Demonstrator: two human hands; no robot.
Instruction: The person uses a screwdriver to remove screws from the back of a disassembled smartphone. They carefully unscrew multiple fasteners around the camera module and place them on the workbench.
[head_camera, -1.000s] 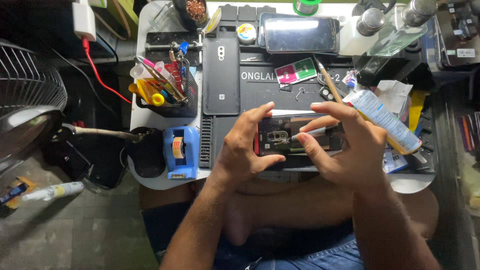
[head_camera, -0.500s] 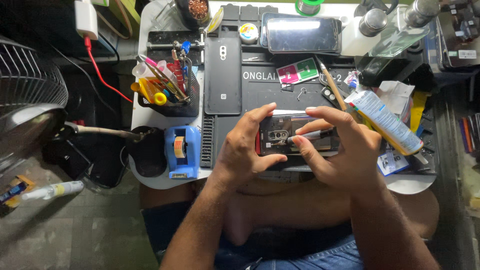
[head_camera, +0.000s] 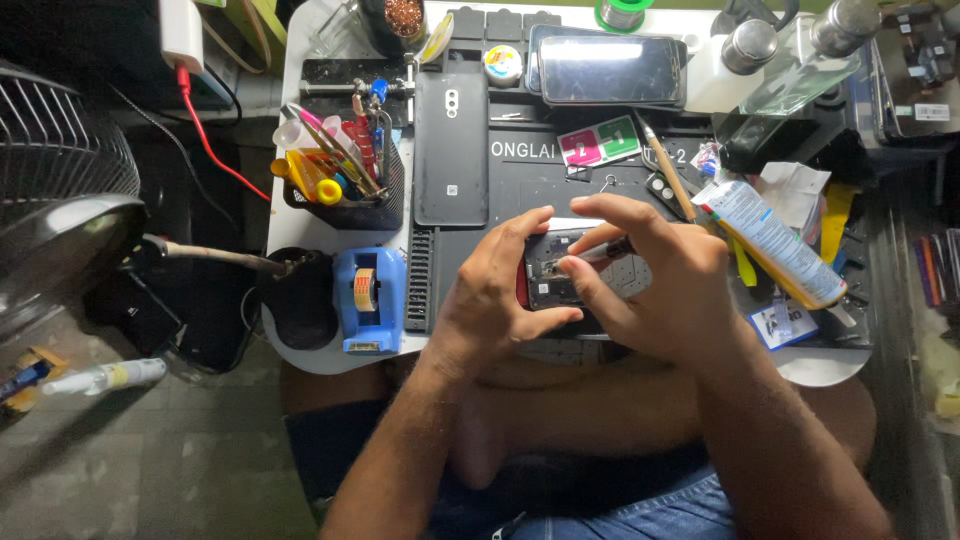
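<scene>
Covering most of the opened phone (head_camera: 560, 275), both hands grip it.

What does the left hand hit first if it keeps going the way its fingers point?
Likely the opened phone it already grips; beyond that, the right hand. The left hand points rightward across the mat; depth is unclear.

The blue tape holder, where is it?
In the head view the blue tape holder sits near the table's front edge, to the left of the left hand, just below the black tool basket.
</scene>
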